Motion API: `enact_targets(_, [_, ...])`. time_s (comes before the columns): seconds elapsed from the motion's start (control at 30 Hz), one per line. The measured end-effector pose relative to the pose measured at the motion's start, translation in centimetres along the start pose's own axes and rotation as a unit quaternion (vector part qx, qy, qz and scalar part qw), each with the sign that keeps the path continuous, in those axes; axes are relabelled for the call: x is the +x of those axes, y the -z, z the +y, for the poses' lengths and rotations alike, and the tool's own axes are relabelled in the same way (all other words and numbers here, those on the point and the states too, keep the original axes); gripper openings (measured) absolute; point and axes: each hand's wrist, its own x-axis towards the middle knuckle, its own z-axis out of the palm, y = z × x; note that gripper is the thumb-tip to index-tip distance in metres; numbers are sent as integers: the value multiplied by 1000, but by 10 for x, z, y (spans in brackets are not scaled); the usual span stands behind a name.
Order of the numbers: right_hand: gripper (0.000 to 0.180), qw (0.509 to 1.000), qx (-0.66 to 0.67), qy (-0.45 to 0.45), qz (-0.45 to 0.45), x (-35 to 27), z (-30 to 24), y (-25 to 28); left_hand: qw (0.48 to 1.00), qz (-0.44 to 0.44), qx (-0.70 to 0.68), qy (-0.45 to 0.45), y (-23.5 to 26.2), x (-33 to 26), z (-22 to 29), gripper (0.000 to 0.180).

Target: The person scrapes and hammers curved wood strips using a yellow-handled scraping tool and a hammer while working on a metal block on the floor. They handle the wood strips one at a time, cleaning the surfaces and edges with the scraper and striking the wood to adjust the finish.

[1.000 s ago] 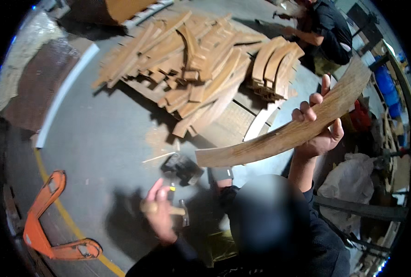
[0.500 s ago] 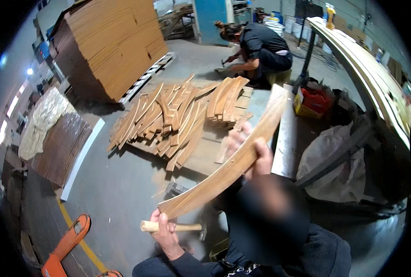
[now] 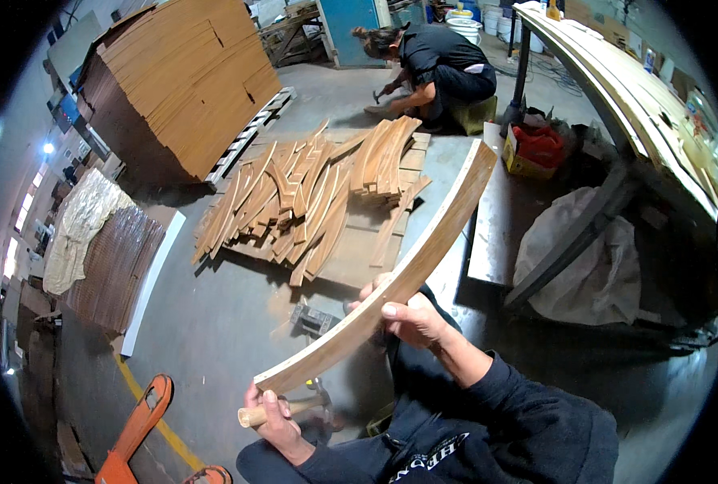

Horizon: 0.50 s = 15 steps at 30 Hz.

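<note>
A long curved wooden slat point(image 3: 447, 234) slants across in front of me, its pale narrow edge turned up. My left hand point(image 3: 280, 427) pinches its near end between thumb and fingers. That same hand also holds a hammer by its wooden handle point(image 3: 255, 416), below the slat; the hammer head is partly hidden in shadow. My right hand point(image 3: 414, 319) grips the slat near its middle, thumb on the wide face and fingers over the far edge. Beyond it, a heap of similar curved slats point(image 3: 302, 198) lies on a pallet point(image 3: 363, 250).
A metal block point(image 3: 314, 319) lies on the floor ahead. To the right stands a long table point(image 3: 609, 89) with a white sack point(image 3: 580, 258) beneath. A co-worker point(image 3: 439, 73) crouches at the back with a hammer. Orange pallet-jack forks point(image 3: 145, 415) reach in at lower left.
My right hand has slid down the slat toward its middle. The slat has turned to show more of its pale edge, and its near end has moved slightly down and left.
</note>
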Motion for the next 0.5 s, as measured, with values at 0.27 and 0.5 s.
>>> enact_targets(0.27, [27,994,88,42,-38,-16,6,11,998,-35,24,-38,-8,-25,16,36])
enact_targets(0.5, [40,970,-26,89,-227,-25,-14,10,982,2,123,-143,-11,-42,36,34])
